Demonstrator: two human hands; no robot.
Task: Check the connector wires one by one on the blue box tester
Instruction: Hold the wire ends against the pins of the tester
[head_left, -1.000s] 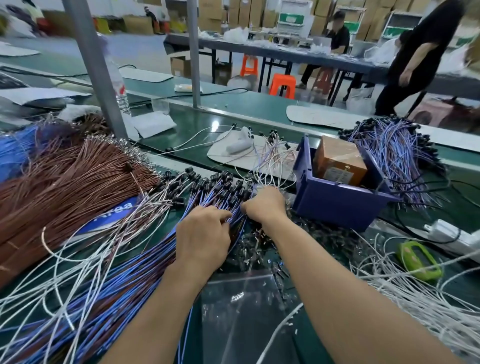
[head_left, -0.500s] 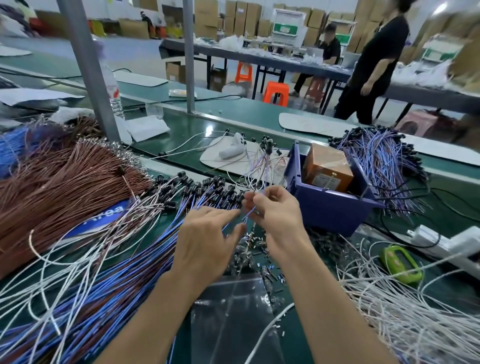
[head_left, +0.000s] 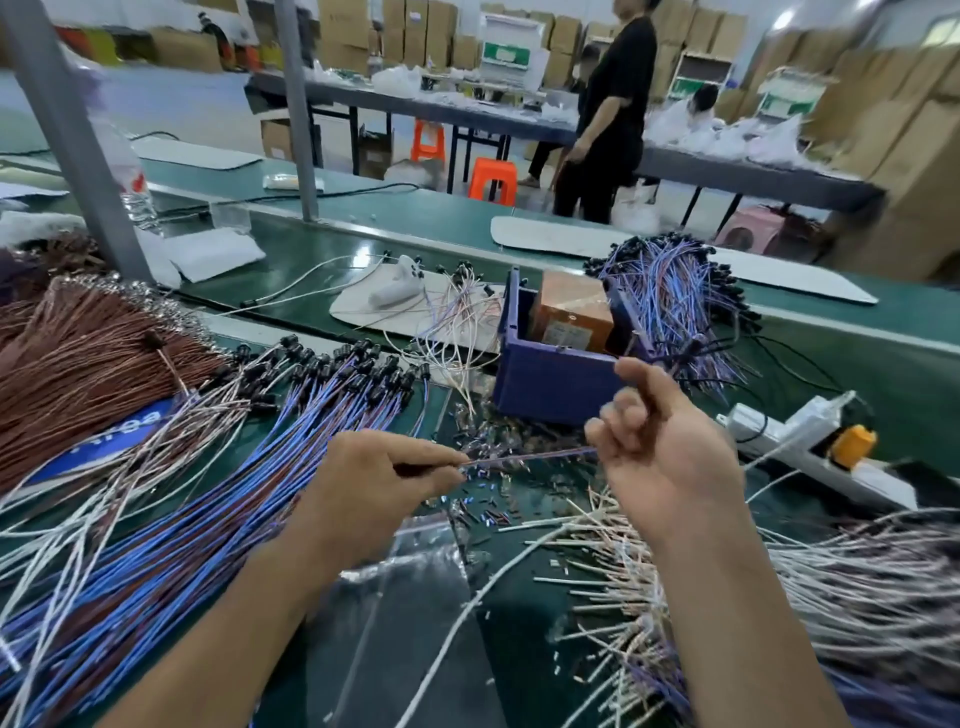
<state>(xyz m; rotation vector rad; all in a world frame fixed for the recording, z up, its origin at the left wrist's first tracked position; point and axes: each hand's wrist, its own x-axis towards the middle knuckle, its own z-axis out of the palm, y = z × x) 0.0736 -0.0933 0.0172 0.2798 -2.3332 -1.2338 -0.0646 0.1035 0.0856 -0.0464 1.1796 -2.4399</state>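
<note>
- Head view: one thin blue wire (head_left: 524, 457) is stretched in the air just in front of the blue box (head_left: 550, 384), on the person's side of its front wall.
- The left hand (head_left: 374, 483) pinches the wire between thumb and fingertips. The right hand (head_left: 660, 452) has its fingers curled round the other stretch, thumb raised (I cannot tell whether the black plug end sits under that thumb).
- The wire looks very light, limp and slim, so it will likely sag or whip about if held far from its end. Its smooth coating may slide through a loose pinch.
- The best hold is probably the hard plug body or the wire right behind it (a pull further back would strain the joint).
- An orange block (head_left: 571, 312) sits inside the box and is probably the tester.
- A big fan of similar wires (head_left: 234, 493) lies to the left of the box, and another bundle (head_left: 675, 291) lies behind it.
</note>
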